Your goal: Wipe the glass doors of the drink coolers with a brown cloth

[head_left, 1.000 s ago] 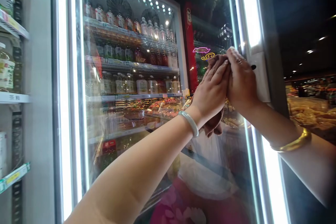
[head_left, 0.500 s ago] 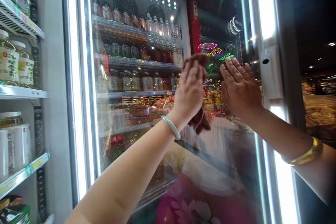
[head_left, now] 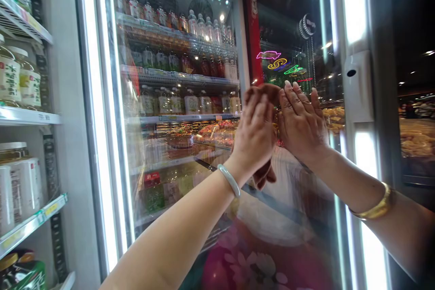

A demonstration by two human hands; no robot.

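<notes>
My left hand [head_left: 254, 137], with a pale bangle at the wrist, presses a brown cloth [head_left: 264, 176] against the glass door [head_left: 299, 222]. Part of the cloth shows above the fingers and part hangs below the palm; the rest is hidden. Just to the right, my right hand [head_left: 303, 122] lies flat with its fingers stretched out, wearing a gold bangle. Its fingertips are close to the cloth's edge; whether they touch it I cannot tell.
Shelves with large jars [head_left: 25, 79] stand at the left. A white door handle [head_left: 358, 86] and bright light strips [head_left: 370, 163] run along the door's right side. Bottles [head_left: 192, 102] on shelves, neon signs and a flowered pink garment show in the glass.
My left hand and the cloth have moved right and slightly down across the glass. My right hand has shifted a little left, so the two hands are now closer together.
</notes>
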